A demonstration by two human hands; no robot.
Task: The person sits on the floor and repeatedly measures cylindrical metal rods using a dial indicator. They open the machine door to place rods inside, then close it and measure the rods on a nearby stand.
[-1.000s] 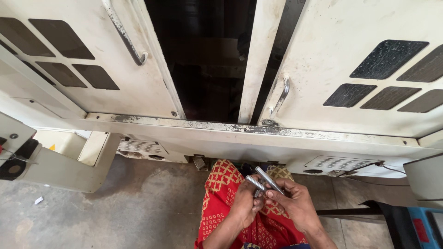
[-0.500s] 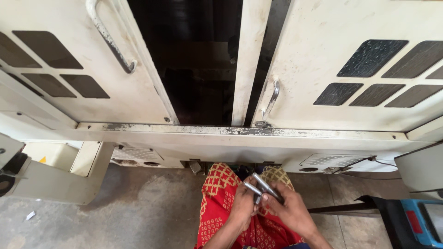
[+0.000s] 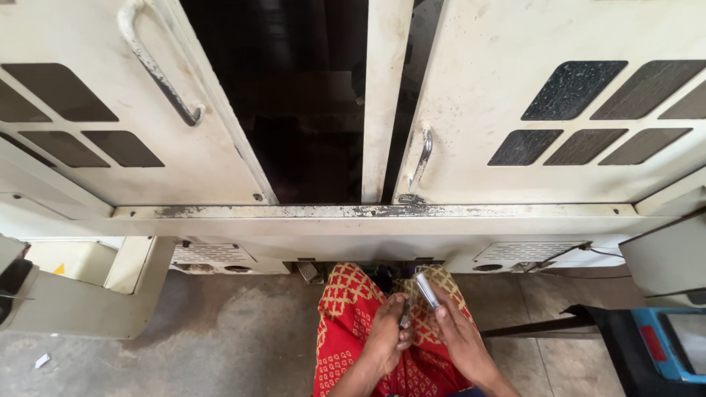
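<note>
Both hands low in frame, held close together over a red patterned cloth (image 3: 346, 331) across the lap. Left hand (image 3: 386, 337) curled shut around a thin dark rod (image 3: 405, 312), its tip poking up past the fingers. Right hand (image 3: 457, 340) pinches a short silver cylinder (image 3: 426, 290) between thumb and fingers, tilted up and leftwards; its lower end sits just beside the rod, whether touching cannot be told. Ahead stands a worn cream machine cabinet (image 3: 515, 59) with dark vent panels. Left door (image 3: 110, 132) swung open, curved handle (image 3: 158, 66) on it; dark interior (image 3: 309, 110) behind. Right door carries a smaller handle (image 3: 421, 158). A scuffed sill (image 3: 368, 212) runs across below. Grey concrete floor (image 3: 206, 331) underneath; blue bin (image 3: 673, 342) at lower right.
</note>
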